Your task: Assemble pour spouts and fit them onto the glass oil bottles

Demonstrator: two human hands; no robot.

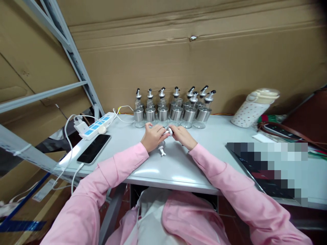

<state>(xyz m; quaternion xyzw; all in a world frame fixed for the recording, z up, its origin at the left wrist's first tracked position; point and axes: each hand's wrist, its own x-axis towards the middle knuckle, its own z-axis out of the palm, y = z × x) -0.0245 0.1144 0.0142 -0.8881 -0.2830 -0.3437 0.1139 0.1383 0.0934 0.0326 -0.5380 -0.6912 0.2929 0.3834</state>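
Observation:
My left hand point(152, 136) and my right hand point(182, 135) meet above the middle of the table, just in front of the bottles. Between their fingertips is a small pale piece with a round, disc-like end point(170, 131); both hands are closed on it, and fingers cover much of its shape. Below my left hand, a small white pronged piece point(162, 151) shows against the tabletop. Glass oil bottles point(162, 113) with steel sleeves stand upright in two rows behind my hands. Silver pourer spouts with black flip tips point(176, 91) rise from several of them.
A white power strip point(98, 126) with cables and a black-screened phone point(94, 149) lie on the left. To the right are a dotted flask point(251, 109), a dark flat item point(252, 166) partly pixelated, and a brown bag point(306, 115). Cardboard point(153, 61) walls the back.

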